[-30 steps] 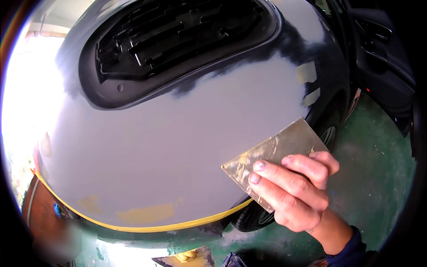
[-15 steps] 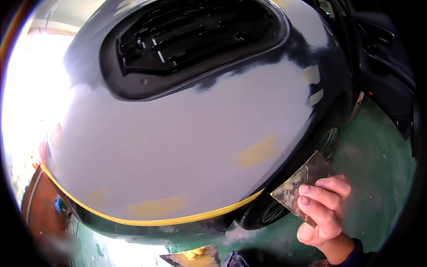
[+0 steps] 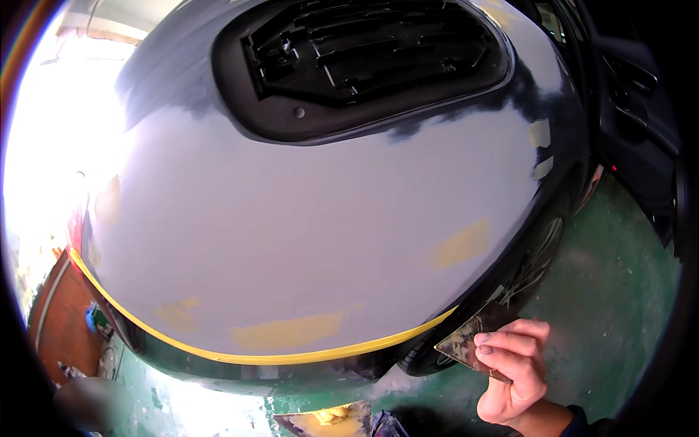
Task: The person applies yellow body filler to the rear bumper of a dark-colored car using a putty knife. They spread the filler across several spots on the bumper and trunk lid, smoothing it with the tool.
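Observation:
My right hand (image 3: 515,368) is closed on a putty spreader (image 3: 477,336), a thin dark plate smeared with pale filler. It is held off the car body, beside the wheel (image 3: 422,358) at the lower right. A large rounded car panel (image 3: 313,218) in matt grey fills the middle. Flat yellow filler patches (image 3: 287,330) mark its lower part, another (image 3: 464,244) its right side. Along the lower edge runs a yellow strip (image 3: 291,359). At the bottom edge, a board (image 3: 357,421) carries a lump of yellow putty (image 3: 331,414); what supports it is hidden. My left hand is out of view.
A black ribbed recess (image 3: 378,51) lies in the panel's upper part. A dark car door (image 3: 633,109) stands open at the right, over green floor (image 3: 604,269). A brown board (image 3: 62,313) is at the lower left. Bright glare washes out the left side.
The view has shifted, so the car sits farther right in the picture. My right hand and the spreader have moved left and slightly down in the picture, with the grip unchanged.

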`<state>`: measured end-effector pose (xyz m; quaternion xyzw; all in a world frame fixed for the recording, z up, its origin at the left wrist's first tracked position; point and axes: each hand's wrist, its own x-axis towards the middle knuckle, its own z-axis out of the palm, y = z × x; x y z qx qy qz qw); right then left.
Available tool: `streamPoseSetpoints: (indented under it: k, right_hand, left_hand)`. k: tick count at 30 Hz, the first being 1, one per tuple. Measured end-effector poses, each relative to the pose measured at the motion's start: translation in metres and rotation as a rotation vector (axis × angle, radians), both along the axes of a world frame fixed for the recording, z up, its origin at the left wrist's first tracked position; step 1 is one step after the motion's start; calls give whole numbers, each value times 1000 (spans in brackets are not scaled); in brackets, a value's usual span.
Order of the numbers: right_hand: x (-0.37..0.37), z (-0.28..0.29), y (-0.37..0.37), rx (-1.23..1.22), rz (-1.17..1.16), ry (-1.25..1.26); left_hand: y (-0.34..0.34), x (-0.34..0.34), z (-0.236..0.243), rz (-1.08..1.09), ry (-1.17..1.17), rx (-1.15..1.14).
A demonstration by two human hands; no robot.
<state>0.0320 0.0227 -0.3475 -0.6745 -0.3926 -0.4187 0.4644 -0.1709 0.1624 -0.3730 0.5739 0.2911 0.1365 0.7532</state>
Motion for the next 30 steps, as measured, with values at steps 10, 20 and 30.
streamPoseSetpoints:
  k: [10,20,30]
  right_hand:
    - [40,42,37,-39,-285,-456]
    - [52,57,66,-34,-258,-534]
    - [52,77,61,-44,-247,-516]
  left_hand:
    - [0,-2,-5,110,-56,-66]
    - [6,0,-4,114,-94,14]
    - [11,-7,-14,46,-73,31]
